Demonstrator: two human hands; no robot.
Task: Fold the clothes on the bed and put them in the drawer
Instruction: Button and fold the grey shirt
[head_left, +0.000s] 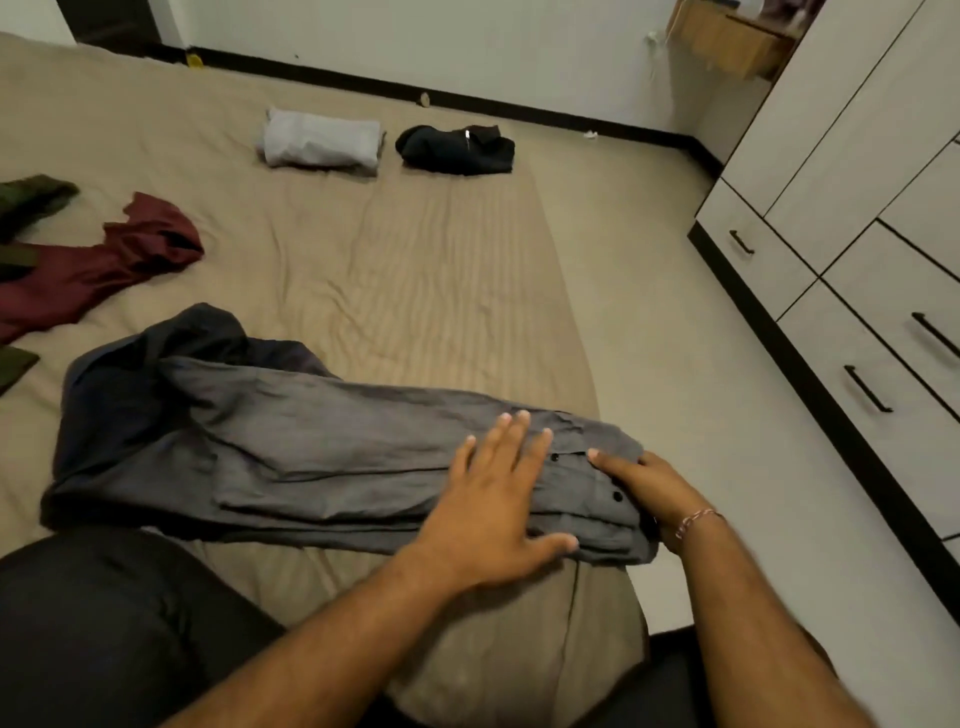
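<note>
You have the grey shirt (322, 447) laid lengthwise across the near edge of the bed (415, 270), already folded into a long strip, its buttoned end towards the drawers (810, 332) and its looser, bunched end away from them. Your left hand (493, 499) lies flat on the buttoned end, fingers straight and spread, gripping nothing; it looks to be there to pin the layers so they don't slide. Your right hand (649, 488) sits at the very end of the strip nearest the drawers, thumb on top and fingers apparently tucked under the edge, so it seems to be pinching that end, probably ready to fold it over.

Farther up the bed from the shirt, a light grey bundle (319, 143) and a black bundle (457, 148) lie side by side, already folded. On the far side from the drawers, a maroon garment (98, 265) and something dark green (31, 200) lie unfolded. The drawers are closed.
</note>
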